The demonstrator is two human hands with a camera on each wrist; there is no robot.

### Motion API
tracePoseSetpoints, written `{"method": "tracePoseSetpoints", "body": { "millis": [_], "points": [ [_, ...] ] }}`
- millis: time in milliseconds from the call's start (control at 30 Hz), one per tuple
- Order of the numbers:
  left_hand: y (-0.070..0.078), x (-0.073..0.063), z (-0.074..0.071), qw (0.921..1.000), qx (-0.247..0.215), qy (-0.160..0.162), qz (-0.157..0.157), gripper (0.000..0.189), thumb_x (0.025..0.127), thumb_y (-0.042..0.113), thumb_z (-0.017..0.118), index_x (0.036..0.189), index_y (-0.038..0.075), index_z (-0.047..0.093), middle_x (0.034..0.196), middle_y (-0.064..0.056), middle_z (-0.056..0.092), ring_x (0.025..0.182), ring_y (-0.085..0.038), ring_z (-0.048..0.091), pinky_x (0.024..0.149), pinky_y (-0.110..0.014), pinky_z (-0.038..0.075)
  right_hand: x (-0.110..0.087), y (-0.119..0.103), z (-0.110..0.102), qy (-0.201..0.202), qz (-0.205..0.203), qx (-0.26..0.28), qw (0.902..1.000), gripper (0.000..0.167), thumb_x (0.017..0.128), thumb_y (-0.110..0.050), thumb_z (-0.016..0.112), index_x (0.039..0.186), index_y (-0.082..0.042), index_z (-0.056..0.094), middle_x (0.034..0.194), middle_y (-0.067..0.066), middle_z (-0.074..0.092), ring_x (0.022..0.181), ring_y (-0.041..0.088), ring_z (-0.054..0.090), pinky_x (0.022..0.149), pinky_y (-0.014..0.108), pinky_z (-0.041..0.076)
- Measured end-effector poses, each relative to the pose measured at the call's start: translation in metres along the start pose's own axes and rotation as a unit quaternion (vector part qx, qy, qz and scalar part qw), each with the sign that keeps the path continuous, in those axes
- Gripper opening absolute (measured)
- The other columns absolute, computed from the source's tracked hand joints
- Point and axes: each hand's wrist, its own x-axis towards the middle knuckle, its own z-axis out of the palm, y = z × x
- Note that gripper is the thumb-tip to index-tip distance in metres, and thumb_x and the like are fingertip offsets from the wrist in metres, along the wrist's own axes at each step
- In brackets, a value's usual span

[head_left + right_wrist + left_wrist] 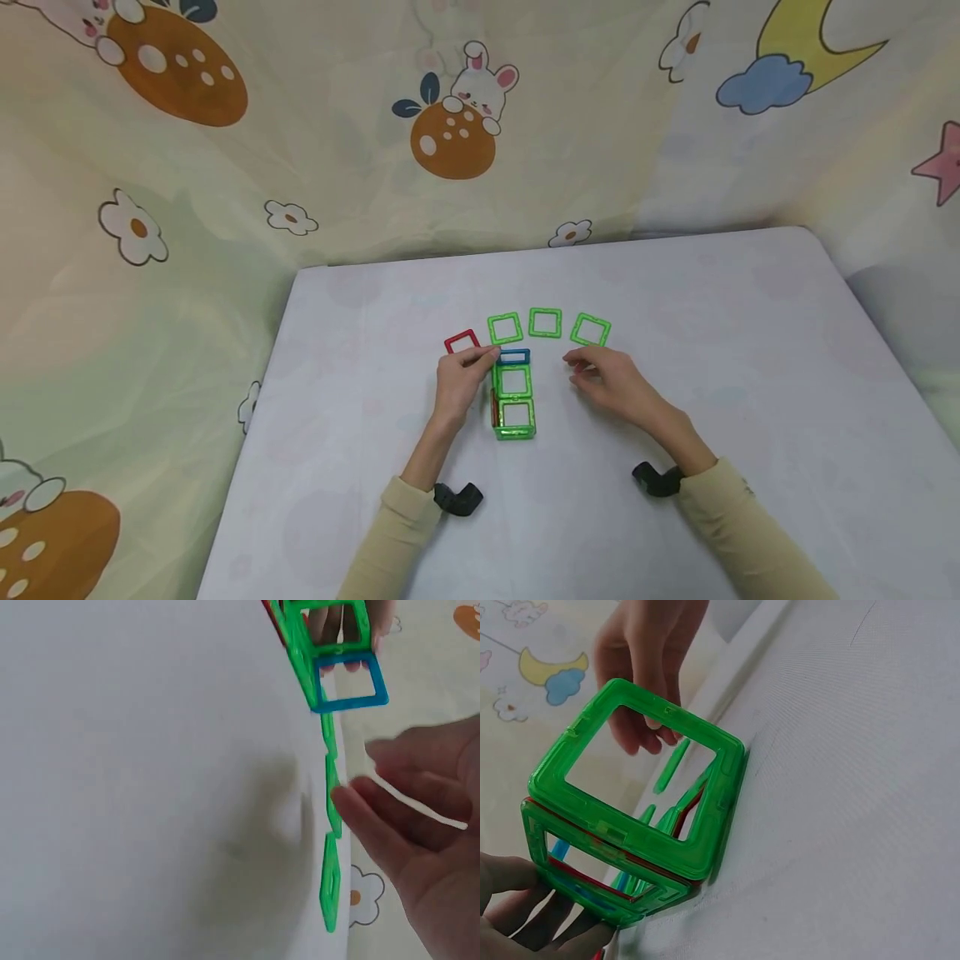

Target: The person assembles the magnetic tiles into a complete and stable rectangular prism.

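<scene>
A boxy structure of green magnetic tiles (514, 397) stands on the table, with a red tile (494, 408) in its left side and a blue magnetic tile (514, 357) at its far end. My left hand (459, 382) pinches at the blue tile's left edge, thumb and forefinger close together. In the left wrist view, its fingers (551, 919) lie beside the structure's lower side. In the right wrist view, the blue tile (350, 682) leans out from a green one. My right hand (611, 383) hovers right of the structure, fingers loosely bent, holding nothing.
Beyond the structure lie three loose green tiles, the left one (505, 328), the middle one (545, 322) and the right one (591, 329). A loose red tile (461, 340) lies by my left hand. A printed cloth (337, 150) hangs behind the white table (750, 350).
</scene>
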Motion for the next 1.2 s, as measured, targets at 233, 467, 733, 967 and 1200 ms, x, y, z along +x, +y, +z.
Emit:
{"method": "tracePoseSetpoints", "body": {
  "millis": [233,467,733,967,1200],
  "points": [
    [0.002,0.002,-0.001,0.9999,-0.006,0.005,-0.008,0.027,0.096,0.032,0.074,0.112,0.012,0.081,0.113,-0.005,0.077,0.106,-0.016,0.067,0.096,-0.033,0.054,0.019,0.012,-0.009,0.047,0.017,-0.153,0.9869,0.035,0.09,0.002,0.072,0.124,0.006,0.063,0.123,0.024,0.063,0.116,0.04,0.062,0.093,0.051,0.055],
    [0.0,0.005,-0.002,0.9998,-0.011,0.013,-0.011,0.026,0.094,0.032,0.076,0.109,0.011,0.082,0.111,-0.006,0.078,0.108,-0.015,0.068,0.098,-0.034,0.054,0.037,0.019,-0.008,0.021,0.05,-0.197,0.9789,0.043,0.091,0.002,0.065,0.133,0.009,0.056,0.138,0.03,0.053,0.128,0.045,0.052,0.099,0.054,0.051],
    [0.005,0.008,-0.003,0.9997,-0.017,0.016,0.007,0.024,0.094,0.029,0.077,0.107,0.009,0.082,0.108,-0.007,0.079,0.109,-0.015,0.068,0.091,-0.027,0.053,0.058,0.016,-0.008,-0.052,0.1,-0.232,0.9661,0.054,0.092,0.001,0.058,0.144,0.011,0.047,0.15,0.033,0.046,0.14,0.048,0.043,0.113,0.059,0.04],
    [0.009,0.013,-0.004,0.9998,-0.012,0.012,0.006,0.025,0.094,0.032,0.077,0.107,0.011,0.082,0.108,-0.006,0.079,0.108,-0.016,0.067,0.091,-0.029,0.052,0.065,0.011,-0.01,-0.053,0.103,-0.243,0.9631,0.051,0.095,0.002,0.058,0.144,0.01,0.049,0.143,0.029,0.053,0.135,0.046,0.048,0.106,0.057,0.047],
    [0.003,0.002,-0.001,0.9998,-0.01,0.006,-0.015,0.026,0.094,0.033,0.076,0.109,0.013,0.082,0.108,-0.005,0.078,0.106,-0.015,0.065,0.087,-0.025,0.051,0.052,0.007,-0.008,-0.053,0.089,-0.248,0.9632,0.057,0.087,0.005,0.065,0.141,0.014,0.048,0.137,0.032,0.053,0.125,0.045,0.053,0.094,0.054,0.054]
  ]
}}
